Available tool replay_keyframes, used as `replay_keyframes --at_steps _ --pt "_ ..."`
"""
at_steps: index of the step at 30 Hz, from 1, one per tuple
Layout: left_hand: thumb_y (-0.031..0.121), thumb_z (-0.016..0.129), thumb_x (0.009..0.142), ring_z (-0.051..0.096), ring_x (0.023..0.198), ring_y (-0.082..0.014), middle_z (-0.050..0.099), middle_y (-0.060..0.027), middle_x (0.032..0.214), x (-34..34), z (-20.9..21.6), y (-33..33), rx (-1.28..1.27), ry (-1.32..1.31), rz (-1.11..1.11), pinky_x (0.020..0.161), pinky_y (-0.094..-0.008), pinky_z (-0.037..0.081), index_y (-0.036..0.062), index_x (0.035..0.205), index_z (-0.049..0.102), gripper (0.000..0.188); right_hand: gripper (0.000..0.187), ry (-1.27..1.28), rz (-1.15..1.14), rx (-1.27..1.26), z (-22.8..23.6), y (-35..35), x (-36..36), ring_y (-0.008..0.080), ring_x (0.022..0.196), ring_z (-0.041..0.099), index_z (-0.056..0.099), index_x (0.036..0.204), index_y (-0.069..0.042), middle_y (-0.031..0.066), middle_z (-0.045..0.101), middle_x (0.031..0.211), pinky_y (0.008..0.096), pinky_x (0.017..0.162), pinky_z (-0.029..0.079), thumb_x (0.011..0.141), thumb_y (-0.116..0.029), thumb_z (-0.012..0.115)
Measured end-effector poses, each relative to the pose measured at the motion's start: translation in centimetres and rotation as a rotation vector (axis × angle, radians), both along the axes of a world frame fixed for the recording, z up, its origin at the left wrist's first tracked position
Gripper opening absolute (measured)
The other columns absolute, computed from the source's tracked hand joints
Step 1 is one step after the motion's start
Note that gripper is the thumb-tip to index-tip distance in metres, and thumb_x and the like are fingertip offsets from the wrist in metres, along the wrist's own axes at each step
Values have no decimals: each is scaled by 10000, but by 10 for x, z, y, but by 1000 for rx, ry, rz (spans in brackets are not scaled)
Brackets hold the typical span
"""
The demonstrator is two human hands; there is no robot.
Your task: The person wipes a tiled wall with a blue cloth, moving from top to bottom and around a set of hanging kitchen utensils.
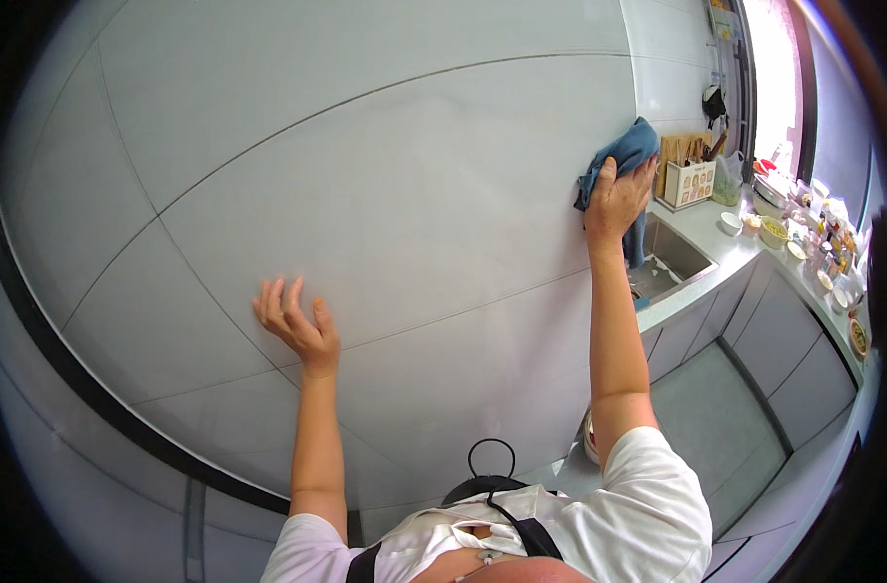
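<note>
A large, pale grey tiled wall (443, 194) with dark grout lines fills the space before me. My right hand (618, 199) is raised at the wall's right edge, closed on a blue cloth (626, 151). Part of the cloth bunches above the fingers, and another part hangs down behind the wrist. Lower on the left, my left hand (298, 321) is up against or close to the tiles with its fingers apart, holding nothing. Whether its palm touches the wall cannot be told.
Right of the wall, a sink (672, 257) is set in a pale counter (696, 222). A white utensil holder (689, 183) stands behind it. Bowls, bottles and jars (827, 248) crowd the counter's far right. Below me is a dark object with a looped handle (490, 457).
</note>
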State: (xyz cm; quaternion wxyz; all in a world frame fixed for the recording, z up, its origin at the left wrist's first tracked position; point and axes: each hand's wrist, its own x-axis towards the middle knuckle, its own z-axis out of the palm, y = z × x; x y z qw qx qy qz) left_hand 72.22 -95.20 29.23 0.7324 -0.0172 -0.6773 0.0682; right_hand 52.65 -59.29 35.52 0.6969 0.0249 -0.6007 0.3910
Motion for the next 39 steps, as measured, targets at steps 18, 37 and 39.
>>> replay_keyframes --at_steps 18,37,39 --pt "194 401 937 447 1146 -285 508 -93 1125 27 32 -48 -7 57 -77 1048 -494 243 26 1034 569 257 418 368 281 586 90 -252 152 340 1266 348 601 952 -59 117 468 1226 582 970 236 634 -310 703" --pt "187 421 924 389 1183 -272 466 -84 1167 19 31 -51 10 60 3 1067 -505 218 50 1044 542 218 567 24 -17 -105 113 4 -16 365 1283 302 418 1277 32 197 409 1340 506 1028 223 887 -379 418" --pt "192 434 918 388 1185 -271 461 -81 1162 22 34 -48 19 56 2 1067 -509 215 64 1043 544 210 559 18 -75 -82 122 -7 -6 370 1281 301 434 1261 39 197 416 1333 507 1024 226 886 -376 420"
